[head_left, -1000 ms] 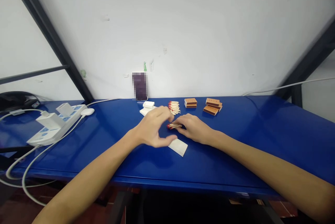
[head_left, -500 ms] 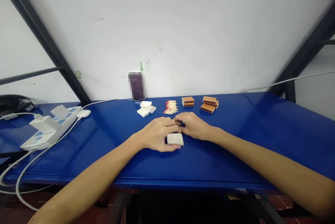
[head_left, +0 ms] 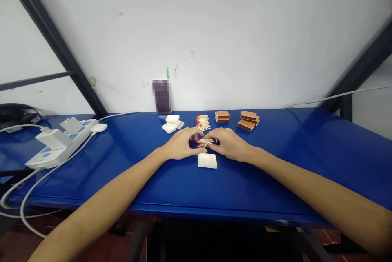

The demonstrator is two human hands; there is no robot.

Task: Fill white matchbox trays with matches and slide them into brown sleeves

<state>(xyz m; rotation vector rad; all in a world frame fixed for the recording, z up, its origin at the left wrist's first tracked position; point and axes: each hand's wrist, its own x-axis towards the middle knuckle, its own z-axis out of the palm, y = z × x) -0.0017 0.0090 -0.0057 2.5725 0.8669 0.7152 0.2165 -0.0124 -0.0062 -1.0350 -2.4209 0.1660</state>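
Both my hands meet over a small bundle of red-tipped matches point(head_left: 204, 143) on the blue table point(head_left: 275, 172). My left hand point(head_left: 181, 144) pinches the bundle from the left, and my right hand point(head_left: 227, 144) pinches it from the right. A white matchbox tray point(head_left: 207, 160) lies on the table just in front of my hands, untouched. Behind my hands lies a loose pile of matches point(head_left: 202, 122).
White trays point(head_left: 172, 123) are stacked at the back, with brown matchbox sleeves point(head_left: 222, 116) and a further brown stack point(head_left: 248, 120) to the right. A white power strip with plugs and cables point(head_left: 58, 141) sits far left. A dark blurred object point(head_left: 162, 97) leans on the wall.
My left hand let go of the white tray and moved up to the match bundle. The tray now lies alone in front of my hands.
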